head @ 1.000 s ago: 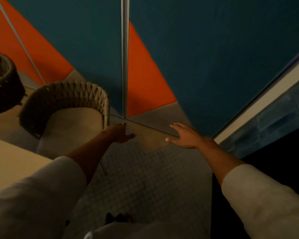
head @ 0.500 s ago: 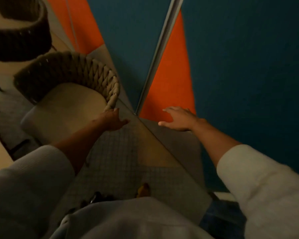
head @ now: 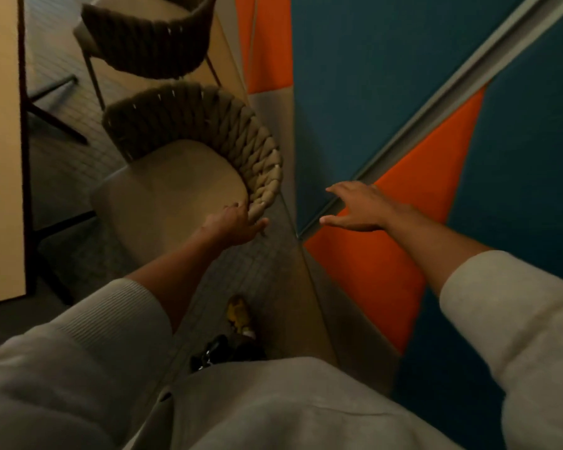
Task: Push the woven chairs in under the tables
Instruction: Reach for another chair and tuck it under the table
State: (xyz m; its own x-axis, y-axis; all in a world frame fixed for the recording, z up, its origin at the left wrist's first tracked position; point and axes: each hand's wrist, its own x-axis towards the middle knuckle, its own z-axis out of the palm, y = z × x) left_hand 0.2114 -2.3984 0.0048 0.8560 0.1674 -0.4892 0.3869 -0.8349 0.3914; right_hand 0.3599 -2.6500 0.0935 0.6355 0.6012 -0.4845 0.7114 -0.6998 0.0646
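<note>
The near woven chair (head: pixel 208 125) has a braided brown backrest and a beige seat cushion, and it stands just right of the tan table (head: pixel 0 157). My left hand (head: pixel 236 222) holds the near end of its backrest, with fingers on the inner side and the thumb on the outer side. My right hand (head: pixel 359 206) hovers open with fingers spread in front of the wall, touching nothing. A second woven chair (head: pixel 150 43) stands beyond the first, also beside the table.
A wall of teal and orange panels (head: pixel 387 92) runs close along the right of the chairs, leaving a narrow strip of tiled floor (head: pixel 260 271). Dark table legs (head: pixel 52 125) reach out under the table. My shoes (head: pixel 239 315) are on the floor below.
My view has swung left and the table's edge has come into sight. My left hand went from beside the backrest end to holding it. My right hand stays open.
</note>
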